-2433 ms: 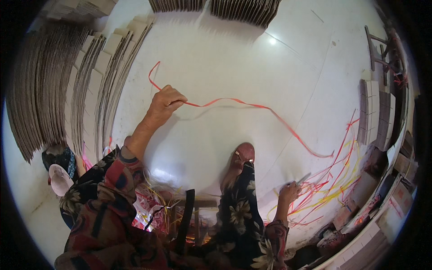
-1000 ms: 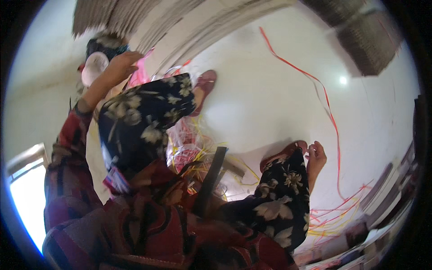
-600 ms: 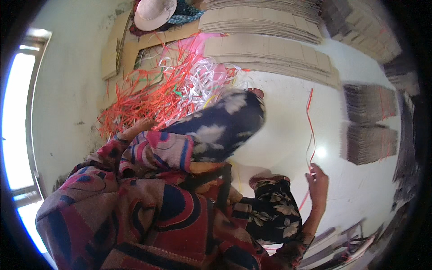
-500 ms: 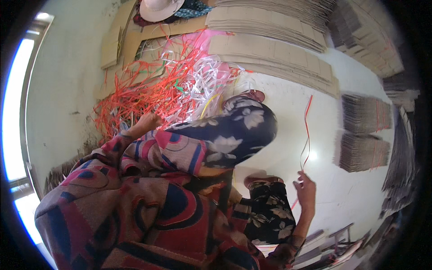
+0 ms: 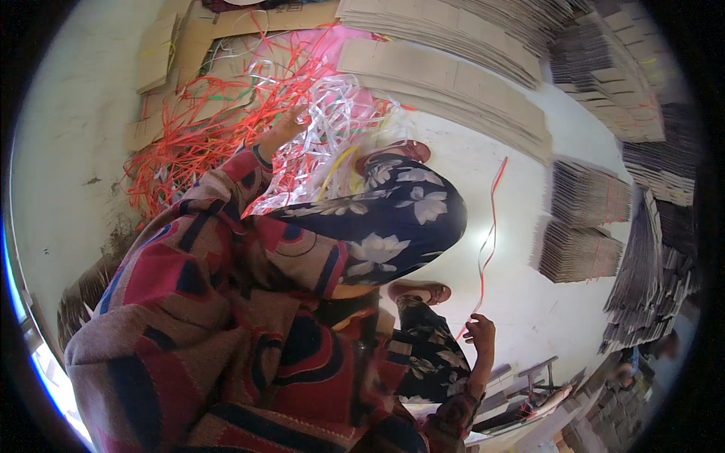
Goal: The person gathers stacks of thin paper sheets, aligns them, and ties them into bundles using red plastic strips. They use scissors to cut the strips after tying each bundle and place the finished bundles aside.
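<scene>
My left hand [image 5: 284, 131] reaches into a tangled heap of red plastic straps [image 5: 204, 155] and white plastic straps [image 5: 332, 113]. Its fingers blur among the straps, so whether it grips any cannot be told. Lower right, the curled fingers of my right hand [image 5: 480, 336] close on a red strap [image 5: 492, 215]. One long wavy length of that strap stretches away over the pale floor, and a short end shows below the fingers. My legs, in dark trousers with pale flowers, are between the two hands.
Flat cardboard pieces [image 5: 445, 83] lie in overlapping rows at the far side. Strapped cardboard bundles [image 5: 589, 192] stand on the floor at right, with taller stacks behind. A small stool [image 5: 532, 377] is at lower right. Cardboard sheets [image 5: 160, 57] lean at the left wall.
My left hand has moved forward and right, from the near side of the heap into the straps. My right hand sits lower and further left, its strap still with it. The whole view has shifted.
</scene>
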{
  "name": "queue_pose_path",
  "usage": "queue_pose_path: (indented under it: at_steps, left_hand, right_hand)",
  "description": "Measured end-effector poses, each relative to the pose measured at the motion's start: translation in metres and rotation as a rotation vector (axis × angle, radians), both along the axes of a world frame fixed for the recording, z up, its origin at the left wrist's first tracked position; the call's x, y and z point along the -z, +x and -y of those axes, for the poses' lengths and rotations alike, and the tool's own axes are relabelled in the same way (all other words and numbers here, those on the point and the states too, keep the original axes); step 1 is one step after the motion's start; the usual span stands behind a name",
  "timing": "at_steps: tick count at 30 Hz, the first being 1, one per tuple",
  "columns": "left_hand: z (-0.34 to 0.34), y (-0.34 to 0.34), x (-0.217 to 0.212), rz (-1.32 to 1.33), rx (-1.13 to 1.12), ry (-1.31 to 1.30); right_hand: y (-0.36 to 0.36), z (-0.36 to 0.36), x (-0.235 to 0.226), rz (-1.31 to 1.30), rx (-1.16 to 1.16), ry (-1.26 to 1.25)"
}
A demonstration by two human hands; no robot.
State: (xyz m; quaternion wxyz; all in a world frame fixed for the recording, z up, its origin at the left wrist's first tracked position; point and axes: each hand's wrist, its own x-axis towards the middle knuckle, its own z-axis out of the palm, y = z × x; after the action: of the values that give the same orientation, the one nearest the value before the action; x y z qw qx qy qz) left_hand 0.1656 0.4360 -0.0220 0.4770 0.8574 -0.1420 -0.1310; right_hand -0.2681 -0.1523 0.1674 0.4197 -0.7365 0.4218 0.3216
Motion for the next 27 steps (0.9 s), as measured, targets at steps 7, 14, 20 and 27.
queue_pose_path:
  at_steps: [7, 14, 20, 27]
  left_hand:
    - [0.02, 0.012, 0.017, -0.26, 0.154, 0.563]
    - [0.075, 0.0, -0.035, -0.068, 0.095, 0.762]
    - [0.035, 0.012, 0.018, -0.191, 0.124, 0.581]
    - [0.064, 0.018, -0.096, -0.207, -0.531, -0.663]
  right_hand:
    - [-0.005, 0.016, 0.002, -0.072, 0.204, 0.004]
    - [-0.012, 0.025, -0.016, 0.017, 0.325, -0.037]
    - [-0.003, 0.007, -0.005, -0.065, 0.281, -0.033]
    - [0.006, 0.02, -0.031, 0.14, 0.314, -0.179]
